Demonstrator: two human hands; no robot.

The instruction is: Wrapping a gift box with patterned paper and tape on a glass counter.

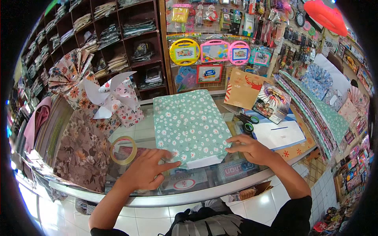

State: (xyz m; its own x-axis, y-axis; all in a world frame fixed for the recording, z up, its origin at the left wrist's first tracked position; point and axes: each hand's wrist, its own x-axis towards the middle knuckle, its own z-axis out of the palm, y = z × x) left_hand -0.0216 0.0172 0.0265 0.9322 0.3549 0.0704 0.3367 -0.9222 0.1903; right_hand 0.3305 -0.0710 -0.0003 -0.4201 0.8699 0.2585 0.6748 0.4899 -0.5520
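A flat package in green daisy-print wrapping paper (pixel 190 126) lies on the glass counter, with a white folded strip (pixel 205 161) along its near edge. My left hand (pixel 150 168) is over its near left corner, fingers spread, the fingertips slightly blurred. On the near right corner rest the fingers of my right hand (pixel 251 149), apart and holding nothing. Left of the package, a roll of clear tape (pixel 133 150) stands by my left hand. Black-handled scissors (pixel 243 118) lie to the right, near a second dark-handled tool (pixel 248 128).
Brown floral paper (pixel 82 153) and gift bags with a white pinwheel bow (pixel 107 94) occupy the left side. At right are a kraft paper piece (pixel 243 87), a glossy picture package (pixel 271 103), a white envelope (pixel 280 135) and stacked wrapping paper (pixel 313 112). The counter's metal edge (pixel 177 200) runs nearest me.
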